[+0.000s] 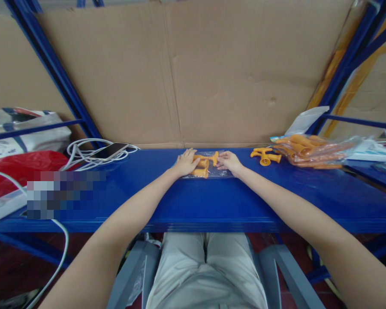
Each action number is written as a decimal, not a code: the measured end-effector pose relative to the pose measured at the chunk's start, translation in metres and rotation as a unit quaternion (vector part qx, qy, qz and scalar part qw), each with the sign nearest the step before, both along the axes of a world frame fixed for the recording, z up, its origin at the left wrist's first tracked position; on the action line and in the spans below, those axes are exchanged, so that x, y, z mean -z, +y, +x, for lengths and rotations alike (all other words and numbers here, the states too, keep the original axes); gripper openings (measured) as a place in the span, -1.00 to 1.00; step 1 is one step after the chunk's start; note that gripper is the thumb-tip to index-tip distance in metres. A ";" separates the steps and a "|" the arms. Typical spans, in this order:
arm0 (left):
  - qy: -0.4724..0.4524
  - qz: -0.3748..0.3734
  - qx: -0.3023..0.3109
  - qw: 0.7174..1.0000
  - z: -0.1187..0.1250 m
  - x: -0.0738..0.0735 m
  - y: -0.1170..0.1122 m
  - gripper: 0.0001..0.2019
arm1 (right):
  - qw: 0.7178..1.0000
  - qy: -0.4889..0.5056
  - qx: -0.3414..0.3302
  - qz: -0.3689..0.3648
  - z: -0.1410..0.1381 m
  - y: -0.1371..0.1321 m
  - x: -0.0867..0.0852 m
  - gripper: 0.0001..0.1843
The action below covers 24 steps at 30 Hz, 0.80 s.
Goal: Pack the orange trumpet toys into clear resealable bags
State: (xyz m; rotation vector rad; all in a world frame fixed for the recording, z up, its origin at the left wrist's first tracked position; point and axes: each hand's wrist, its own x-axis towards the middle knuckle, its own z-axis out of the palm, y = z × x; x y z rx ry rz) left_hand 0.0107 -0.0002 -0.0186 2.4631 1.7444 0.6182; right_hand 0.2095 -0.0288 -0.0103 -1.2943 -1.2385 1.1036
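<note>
A small clear plastic bag (214, 171) lies on the blue shelf (199, 201) with orange plastic parts (202, 165) on or in it. My left hand (186, 162) rests on the bag's left side, fingers curled over the orange parts. My right hand (229, 161) presses on the bag's right edge, its fingertips pinching the plastic near a T-shaped orange part (214, 157). Whether the parts are inside the bag I cannot tell.
Loose orange parts (264, 156) lie to the right, beside a large clear bag full of them (312, 150). At the left are a phone (113, 149) on coiled white cable (83, 156), a red bag (22, 169) and a cardboard wall (193, 73) behind.
</note>
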 end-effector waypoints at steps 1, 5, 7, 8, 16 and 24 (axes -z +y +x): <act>-0.001 0.016 -0.002 1.000 0.000 -0.001 -0.001 -0.54 | 1.000 -0.001 0.003 0.001 0.000 0.000 -0.001 -0.83; -0.002 0.082 0.019 0.996 0.000 -0.006 -0.004 -0.78 | 1.000 0.001 -0.007 -0.007 0.001 0.001 -0.003 -0.87; 0.001 0.104 0.035 0.994 -0.001 -0.007 -0.004 -0.89 | 1.000 0.006 -0.020 -0.016 0.003 0.002 -0.003 -0.83; 0.002 0.110 0.042 0.993 -0.002 -0.008 -0.003 -0.90 | 0.999 0.009 -0.027 -0.021 0.003 0.002 -0.003 -0.81; 0.017 0.043 0.080 0.996 -0.004 0.000 0.007 -0.87 | 0.998 0.028 -0.056 0.011 0.002 0.003 -0.005 -0.77; 0.049 -0.006 0.061 0.997 -0.010 0.005 0.018 -0.79 | 0.904 -0.378 0.114 0.162 0.056 0.005 -0.036 -0.68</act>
